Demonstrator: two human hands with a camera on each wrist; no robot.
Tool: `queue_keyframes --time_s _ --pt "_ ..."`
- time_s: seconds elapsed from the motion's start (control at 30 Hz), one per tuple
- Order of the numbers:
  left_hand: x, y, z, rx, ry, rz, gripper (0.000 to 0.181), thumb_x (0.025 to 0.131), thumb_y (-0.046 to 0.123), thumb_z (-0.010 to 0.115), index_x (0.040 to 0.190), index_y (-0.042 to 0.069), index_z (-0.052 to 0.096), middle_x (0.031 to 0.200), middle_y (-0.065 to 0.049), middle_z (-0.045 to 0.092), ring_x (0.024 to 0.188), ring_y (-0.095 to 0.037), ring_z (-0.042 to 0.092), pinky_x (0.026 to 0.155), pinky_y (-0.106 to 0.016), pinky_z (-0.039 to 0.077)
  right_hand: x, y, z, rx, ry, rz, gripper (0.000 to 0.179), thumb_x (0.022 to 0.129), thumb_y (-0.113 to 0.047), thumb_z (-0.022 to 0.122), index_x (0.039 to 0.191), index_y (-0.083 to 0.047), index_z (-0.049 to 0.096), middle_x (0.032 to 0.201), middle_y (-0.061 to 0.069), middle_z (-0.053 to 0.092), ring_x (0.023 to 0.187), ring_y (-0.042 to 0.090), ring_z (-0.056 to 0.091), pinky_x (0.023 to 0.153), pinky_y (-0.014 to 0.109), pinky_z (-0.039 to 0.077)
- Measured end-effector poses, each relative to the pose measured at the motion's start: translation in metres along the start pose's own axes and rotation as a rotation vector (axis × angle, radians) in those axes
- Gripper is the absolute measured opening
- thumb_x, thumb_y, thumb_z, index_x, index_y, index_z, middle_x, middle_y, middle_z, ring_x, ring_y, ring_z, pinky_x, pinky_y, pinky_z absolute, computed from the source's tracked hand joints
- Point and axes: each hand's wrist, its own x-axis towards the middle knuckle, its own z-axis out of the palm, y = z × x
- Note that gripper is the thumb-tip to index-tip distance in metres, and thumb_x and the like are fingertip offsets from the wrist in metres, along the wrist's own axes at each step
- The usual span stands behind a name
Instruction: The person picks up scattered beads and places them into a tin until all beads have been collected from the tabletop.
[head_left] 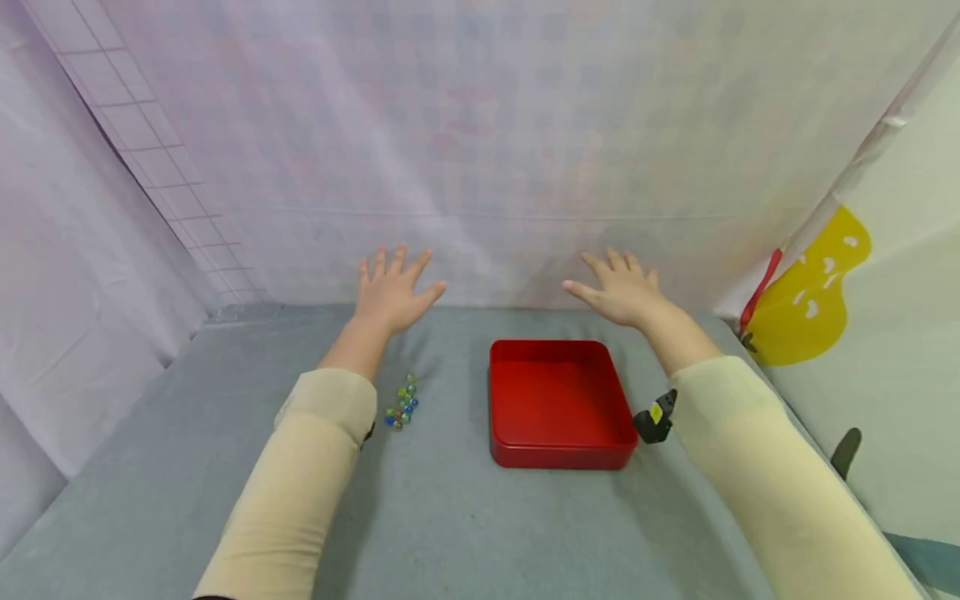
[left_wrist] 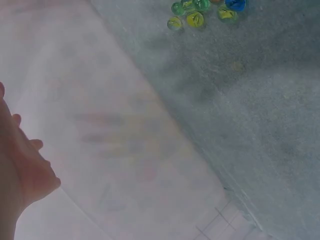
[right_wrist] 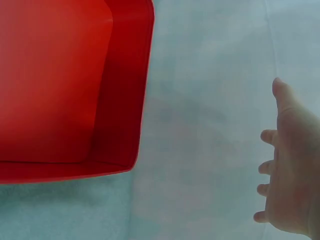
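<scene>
Both hands are held out over the far part of the table with fingers spread and nothing in them. The left hand point(head_left: 392, 296) is beyond a loose cluster of glass marbles point(head_left: 406, 403), apart from them. In the left wrist view, several green, yellow and blue marbles point(left_wrist: 195, 19) lie at the top, and part of the left hand point(left_wrist: 25, 165) shows at the edge. The right hand point(head_left: 621, 290) hovers behind and right of a red square tray point(head_left: 562, 457). In the right wrist view the tray point(right_wrist: 122, 85) is at left, and the right hand point(right_wrist: 292, 165) is apart from it.
The grey table point(head_left: 450, 533) meets a pale checked curtain point(head_left: 480, 150) at the back. White curtain hangs at the left point(head_left: 90, 292). On the right curtain is a yellow printed shape point(head_left: 806, 308). A small black device point(head_left: 655, 418) is on the right wrist.
</scene>
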Motion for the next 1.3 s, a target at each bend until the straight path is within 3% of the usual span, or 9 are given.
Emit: queue_keyframes --time_s 0.43,0.73,1.07,1.3 --pt "-0.011 -0.001 0.001 -0.017 0.006 0.091 0.068 0.098 0.06 0.032 0.155 0.028 0.015 0.159 -0.013 0.006 0.143 -0.037 -0.004 0.11 -0.054 -0.004 -0.018 0.01 -0.001 0.025 0.044 -0.072 0.086 0.091 -0.07 0.033 0.154 -0.013 0.017 0.155 0.026 0.004 0.138 0.049 0.002 0.1 0.071 0.002" --pt "-0.024 -0.002 0.007 -0.111 -0.007 0.188 0.068 0.098 0.058 0.035 0.155 0.025 0.017 0.158 -0.014 0.01 0.143 -0.036 -0.002 0.111 -0.053 -0.003 -0.034 0.016 0.01 0.07 0.074 -0.121 0.08 0.094 -0.064 0.038 0.153 -0.012 0.023 0.154 0.026 0.013 0.138 0.049 0.009 0.1 0.071 0.004" --pt "-0.042 -0.014 0.021 -0.216 0.0 0.236 0.064 0.1 0.05 0.041 0.154 0.02 0.022 0.156 -0.015 0.018 0.143 -0.037 0.005 0.11 -0.056 0.001 -0.053 0.03 0.029 0.183 0.172 -0.19 0.07 0.096 -0.053 0.046 0.148 -0.007 0.033 0.15 0.022 0.028 0.136 0.043 0.022 0.103 0.067 0.011" --pt "-0.053 -0.022 0.031 -0.368 -0.003 0.292 0.062 0.101 0.041 0.044 0.152 0.013 0.026 0.155 -0.014 0.023 0.142 -0.035 0.014 0.109 -0.057 0.008 -0.064 0.042 0.045 0.305 0.202 -0.251 0.059 0.099 -0.039 0.05 0.146 -0.004 0.037 0.147 0.02 0.035 0.134 0.041 0.029 0.104 0.061 0.022"
